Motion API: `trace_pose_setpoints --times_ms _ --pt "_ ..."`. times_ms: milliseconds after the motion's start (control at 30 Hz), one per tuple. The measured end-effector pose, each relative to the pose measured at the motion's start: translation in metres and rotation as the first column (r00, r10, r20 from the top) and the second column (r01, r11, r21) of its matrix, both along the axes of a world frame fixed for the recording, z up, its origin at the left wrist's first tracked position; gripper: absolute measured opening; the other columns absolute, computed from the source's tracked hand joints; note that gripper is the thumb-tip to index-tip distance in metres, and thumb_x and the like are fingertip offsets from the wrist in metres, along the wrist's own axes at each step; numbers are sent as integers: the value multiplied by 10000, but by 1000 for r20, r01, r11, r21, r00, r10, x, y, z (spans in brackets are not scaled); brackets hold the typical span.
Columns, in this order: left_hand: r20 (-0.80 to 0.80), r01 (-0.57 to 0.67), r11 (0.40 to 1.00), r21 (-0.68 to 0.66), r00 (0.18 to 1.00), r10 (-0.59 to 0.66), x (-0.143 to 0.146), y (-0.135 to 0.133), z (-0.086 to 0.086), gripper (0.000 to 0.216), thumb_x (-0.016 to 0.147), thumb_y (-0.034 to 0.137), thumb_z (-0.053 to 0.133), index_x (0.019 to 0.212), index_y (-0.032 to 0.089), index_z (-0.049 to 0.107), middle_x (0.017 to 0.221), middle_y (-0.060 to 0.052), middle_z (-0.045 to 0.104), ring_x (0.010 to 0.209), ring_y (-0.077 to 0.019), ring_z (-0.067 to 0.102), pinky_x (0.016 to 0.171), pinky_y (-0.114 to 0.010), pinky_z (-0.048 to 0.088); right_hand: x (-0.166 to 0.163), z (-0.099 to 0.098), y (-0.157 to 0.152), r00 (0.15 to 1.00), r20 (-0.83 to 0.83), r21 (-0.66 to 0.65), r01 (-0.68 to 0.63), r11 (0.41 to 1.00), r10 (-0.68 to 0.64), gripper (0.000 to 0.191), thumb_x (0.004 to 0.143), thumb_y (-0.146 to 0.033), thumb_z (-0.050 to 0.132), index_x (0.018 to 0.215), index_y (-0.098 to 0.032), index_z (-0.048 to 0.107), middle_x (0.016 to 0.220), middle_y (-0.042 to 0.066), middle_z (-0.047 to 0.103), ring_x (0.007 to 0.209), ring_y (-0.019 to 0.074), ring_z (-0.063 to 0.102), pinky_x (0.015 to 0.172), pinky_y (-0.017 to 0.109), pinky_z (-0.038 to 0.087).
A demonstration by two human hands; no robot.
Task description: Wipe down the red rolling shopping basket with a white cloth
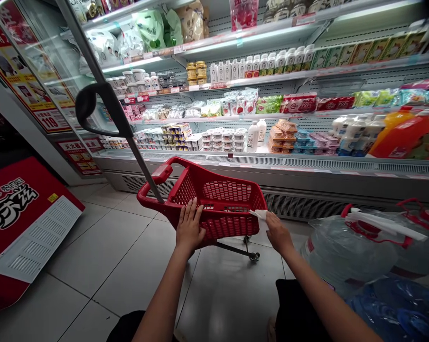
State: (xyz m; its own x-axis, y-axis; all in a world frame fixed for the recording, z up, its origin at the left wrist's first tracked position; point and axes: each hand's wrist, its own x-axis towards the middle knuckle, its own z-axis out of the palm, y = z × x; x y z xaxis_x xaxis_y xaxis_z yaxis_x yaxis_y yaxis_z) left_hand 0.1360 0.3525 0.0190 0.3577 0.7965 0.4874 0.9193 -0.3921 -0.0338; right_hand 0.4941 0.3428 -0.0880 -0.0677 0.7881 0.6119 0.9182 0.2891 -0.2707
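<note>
One red trolley [221, 228] stood on the tiled floor [125, 247], just ahead of the left fingers [189, 212], which lay flat and slightly spread over its near rim. From where I stood, its latticed basket looked like stiff, smooth plastic, fairly light; on its casters [253, 257] it would probably roll at a push, so the rim seemed a sound place to steady it. The right fingers [270, 222] were closed on a white tissue [260, 216] at the basket's right end: thin, soft and likely to tear, better bunched than held by an edge. Up and left of the left fingers slanted a grey pole [143, 168] with a black grip [109, 111]. Beyond both sets of fingers ran a refrigerated shelf [307, 164]; to the right of the right fingers sat water jugs [342, 249].
</note>
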Motion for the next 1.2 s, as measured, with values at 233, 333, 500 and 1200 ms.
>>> trace_pose_setpoints --times_ms 233,333,500,1200 --pt "18 -43 999 -28 999 43 3 15 2 903 745 260 695 1589 207 378 1735 -113 152 1595 -327 181 1308 -516 132 -45 8 -7 996 -83 58 20 998 -15 773 752 11 401 1498 -157 510 1373 125 653 1375 278 529 1165 502 451" --pt "27 -8 996 -86 1000 10 25 16 -9 934 721 275 721 1591 247 383 1726 -99 209 1584 -348 209 1302 -543 136 -77 20 -11 996 -57 46 -61 997 63 819 717 32 426 1518 -128 486 1445 132 619 1400 277 504 1200 490 420" --pt "57 66 992 -106 997 -60 63 4 -29 985 707 259 747 1607 300 350 1740 -73 164 1594 -416 89 1274 -618 176 -83 33 -16 973 -43 22 -225 974 226 915 682 71 410 1569 -154 413 1541 102 545 1447 252 470 1221 494 407" --pt "88 200 970 -138 978 -189 96 -19 -42 859 756 125 634 1571 280 408 1725 -12 234 1610 -347 38 1306 -600 91 -24 23 -37 906 -61 -33 -422 906 419 827 889 64 348 1606 -348 344 1589 -4 493 1474 165 443 1217 423 424"
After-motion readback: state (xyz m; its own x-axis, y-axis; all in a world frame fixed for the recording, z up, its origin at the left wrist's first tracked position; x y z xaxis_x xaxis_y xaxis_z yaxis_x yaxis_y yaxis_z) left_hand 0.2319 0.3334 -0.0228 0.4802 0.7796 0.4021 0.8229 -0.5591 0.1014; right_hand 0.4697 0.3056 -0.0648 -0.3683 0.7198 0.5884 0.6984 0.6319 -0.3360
